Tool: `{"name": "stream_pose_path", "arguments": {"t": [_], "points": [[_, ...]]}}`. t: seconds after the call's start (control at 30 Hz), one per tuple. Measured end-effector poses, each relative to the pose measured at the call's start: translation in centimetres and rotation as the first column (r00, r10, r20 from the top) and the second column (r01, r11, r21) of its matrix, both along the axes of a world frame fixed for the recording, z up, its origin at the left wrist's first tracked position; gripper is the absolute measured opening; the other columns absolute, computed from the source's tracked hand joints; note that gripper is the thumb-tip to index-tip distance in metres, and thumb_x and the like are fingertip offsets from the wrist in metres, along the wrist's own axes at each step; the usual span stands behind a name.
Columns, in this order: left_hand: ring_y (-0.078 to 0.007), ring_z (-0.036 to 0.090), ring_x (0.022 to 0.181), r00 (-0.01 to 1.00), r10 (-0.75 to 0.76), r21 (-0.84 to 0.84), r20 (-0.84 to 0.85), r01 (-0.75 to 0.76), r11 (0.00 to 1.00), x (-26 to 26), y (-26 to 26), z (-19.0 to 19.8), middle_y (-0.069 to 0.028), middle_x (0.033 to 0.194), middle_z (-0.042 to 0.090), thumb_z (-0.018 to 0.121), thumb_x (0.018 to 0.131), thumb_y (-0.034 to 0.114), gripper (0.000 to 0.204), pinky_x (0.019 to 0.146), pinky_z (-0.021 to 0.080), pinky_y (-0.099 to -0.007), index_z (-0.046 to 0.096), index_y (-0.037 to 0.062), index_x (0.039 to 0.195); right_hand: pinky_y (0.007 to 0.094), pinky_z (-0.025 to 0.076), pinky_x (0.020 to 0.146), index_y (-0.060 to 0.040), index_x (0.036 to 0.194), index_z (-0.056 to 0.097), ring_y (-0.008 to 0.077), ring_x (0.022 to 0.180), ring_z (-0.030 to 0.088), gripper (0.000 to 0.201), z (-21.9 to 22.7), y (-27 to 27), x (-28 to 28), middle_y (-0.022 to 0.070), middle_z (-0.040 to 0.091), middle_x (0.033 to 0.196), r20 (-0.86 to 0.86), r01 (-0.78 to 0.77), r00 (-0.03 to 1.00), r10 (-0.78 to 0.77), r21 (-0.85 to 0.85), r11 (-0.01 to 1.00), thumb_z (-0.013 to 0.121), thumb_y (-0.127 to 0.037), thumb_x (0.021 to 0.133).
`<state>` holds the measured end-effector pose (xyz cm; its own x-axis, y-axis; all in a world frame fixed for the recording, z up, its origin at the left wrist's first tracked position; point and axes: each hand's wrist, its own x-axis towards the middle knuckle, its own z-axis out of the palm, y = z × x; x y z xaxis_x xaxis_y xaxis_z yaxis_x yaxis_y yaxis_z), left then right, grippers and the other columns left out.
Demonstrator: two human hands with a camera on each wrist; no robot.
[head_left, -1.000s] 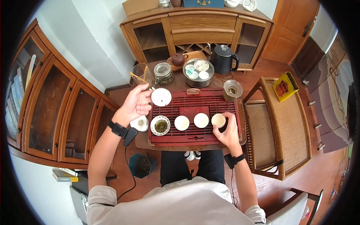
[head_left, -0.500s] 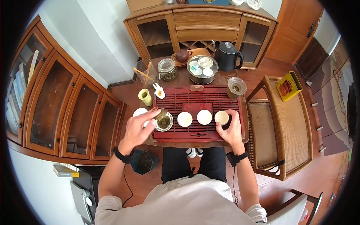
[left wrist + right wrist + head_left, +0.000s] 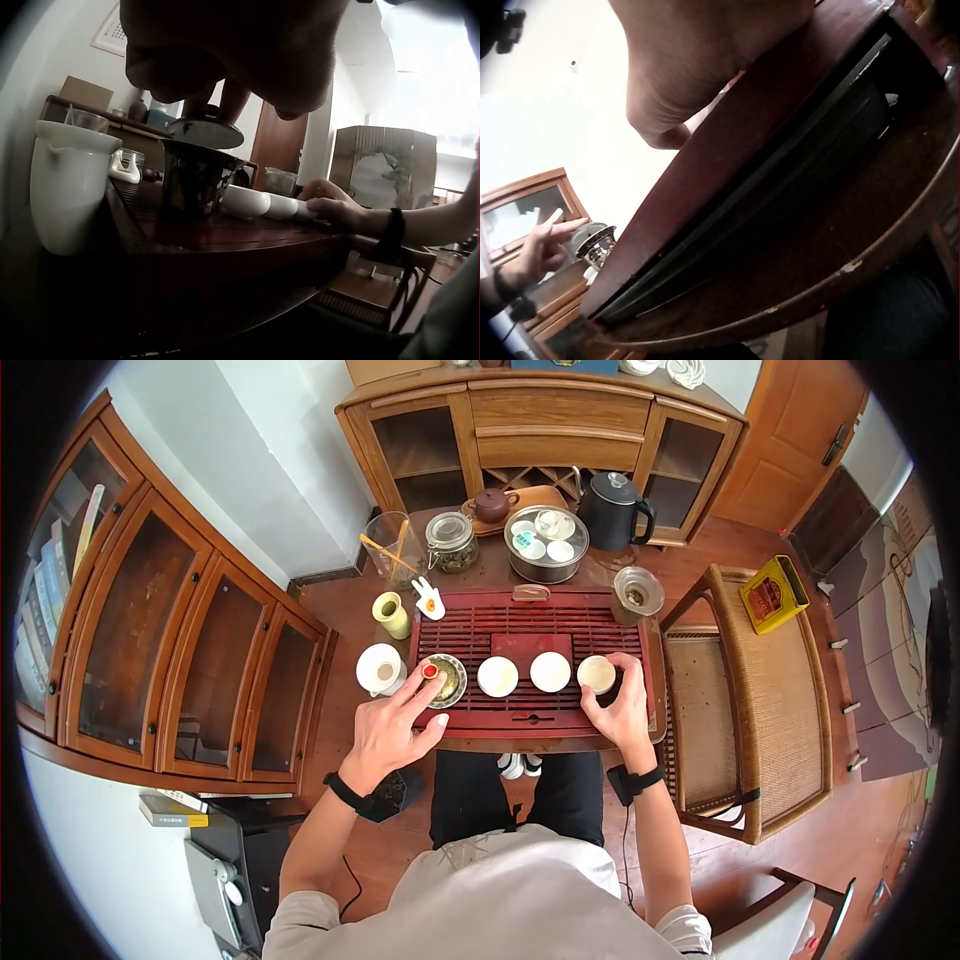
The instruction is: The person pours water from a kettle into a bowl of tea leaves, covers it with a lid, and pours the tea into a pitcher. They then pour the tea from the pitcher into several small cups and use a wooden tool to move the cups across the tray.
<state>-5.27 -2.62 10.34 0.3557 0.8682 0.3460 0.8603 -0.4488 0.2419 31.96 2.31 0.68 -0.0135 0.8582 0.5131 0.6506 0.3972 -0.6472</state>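
Observation:
Two fingers of my left hand (image 3: 388,735) pinch the red-topped knob (image 3: 430,671) of a gaiwan lid (image 3: 206,133), the thumb standing apart. In the left wrist view the lid hangs tilted close over the dark patterned gaiwan (image 3: 191,180), its pale underside showing. The gaiwan stands at the left end of a red slatted tea tray (image 3: 500,622). At the tray's right end, thumb and fingers of my right hand (image 3: 622,710) curl round a small teacup (image 3: 596,674). Two white teacups, one (image 3: 497,677) nearer the gaiwan and another (image 3: 550,672), stand between the hands.
Left of the tray are a white pitcher (image 3: 380,669), a green holder (image 3: 391,616) and a white hand figurine (image 3: 429,600). Behind it stand a tea jar (image 3: 452,544), a round steel tin (image 3: 546,567) and a black kettle (image 3: 612,510). A strainer cup (image 3: 637,596) occupies the back right.
My left hand has brought the lid from above the tray's back left, down and toward me, over the gaiwan; the lid has turned from pale underside up to knob up. The right hand stays at its cup.

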Motion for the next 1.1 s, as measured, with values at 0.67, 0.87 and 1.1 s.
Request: {"name": "stream_pose_path", "arguments": {"t": [0.67,0.87,1.1], "points": [[-0.0251,0.073,0.066,0.993,0.055,-0.015,-0.101,-0.056,0.998,-0.1,-0.6,-3.2,-0.0160,0.162,0.053,0.071,0.094,0.034,0.053,0.063,0.060,-0.0353,0.068,0.0191,0.145,0.0485,0.051,0.100,-0.0001,0.129,0.051,0.0405,0.113,0.060,0.058,0.3,0.0,-0.1,0.0202,0.059,0.122,0.011,-0.003,1.000,0.003,0.006,1.000,0.081,-0.012,0.080],[-0.0266,0.075,0.070,0.989,0.060,0.013,-0.133,-0.059,0.998,0.4,-0.6,-2.9,-0.0208,0.165,0.047,0.072,0.094,0.033,0.054,0.063,0.061,-0.0368,0.067,0.0219,0.146,0.0486,0.051,0.100,-0.0004,0.129,0.051,0.0406,0.113,0.060,0.058,0.2,-0.1,-0.1,0.0201,0.059,0.122,0.018,0.003,1.000,-0.003,-0.002,1.000,0.081,-0.012,0.080],[-0.0300,0.077,0.085,0.986,0.166,0.220,0.012,-0.165,0.961,1.0,-0.7,-2.8,-0.0222,0.156,0.054,0.083,0.083,0.029,0.073,0.068,0.063,-0.0379,0.060,0.0142,0.151,0.0484,0.051,0.101,-0.0003,0.128,0.052,0.0407,0.114,0.060,0.058,0.2,0.0,-0.1,0.0202,0.059,0.123,0.031,0.010,0.999,-0.011,0.014,1.000,0.081,-0.011,0.079]]}}
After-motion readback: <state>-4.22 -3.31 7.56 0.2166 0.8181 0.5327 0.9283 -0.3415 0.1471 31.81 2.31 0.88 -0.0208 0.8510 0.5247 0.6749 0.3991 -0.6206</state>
